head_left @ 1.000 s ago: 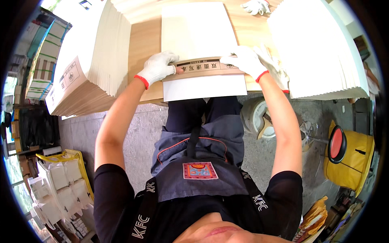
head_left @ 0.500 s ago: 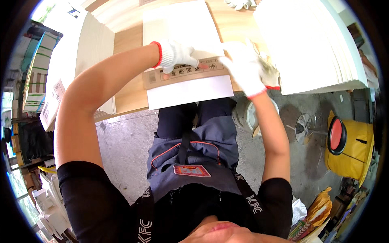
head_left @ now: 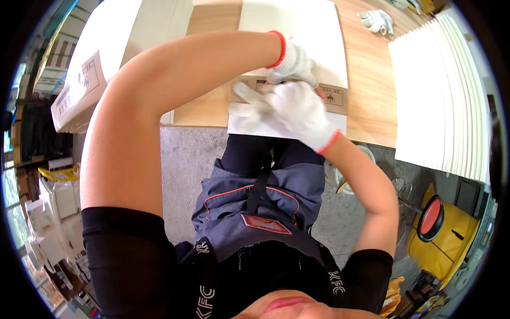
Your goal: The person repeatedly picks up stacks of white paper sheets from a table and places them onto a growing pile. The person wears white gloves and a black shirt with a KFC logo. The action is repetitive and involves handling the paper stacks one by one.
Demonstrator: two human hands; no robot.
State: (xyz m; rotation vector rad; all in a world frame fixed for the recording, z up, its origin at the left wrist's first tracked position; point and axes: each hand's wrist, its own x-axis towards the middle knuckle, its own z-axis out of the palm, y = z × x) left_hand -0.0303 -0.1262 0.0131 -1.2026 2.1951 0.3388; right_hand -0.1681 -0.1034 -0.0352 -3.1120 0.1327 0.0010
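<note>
In front of me lies a white board or sheet stack (head_left: pixel 297 32) with a brown printed paper band (head_left: pixel 337 98) across its near part. My left hand (head_left: pixel 293 63), in a white glove with a red cuff and bare fingertips, presses down on the band with its fingers apart. My right hand (head_left: pixel 303 109), gloved too, crosses just in front of it, closed on a bunched white glove (head_left: pixel 248 109) that lies against the band and the white near edge. This glove is smeared by motion. Much of the band's print is hidden under my hands.
Tall stacks of white sheets stand on the wooden table (head_left: pixel 369 90): a left stack (head_left: pixel 119 26) with a printed label and a right stack (head_left: pixel 441 98). Another white glove (head_left: pixel 378 22) rests at the far right. A yellow bag (head_left: pixel 443 239) is on the right.
My right hand has moved left from beside the right stack onto the brown band, now with the bunched glove. My left hand stays on the band. The whole view has shifted.
</note>
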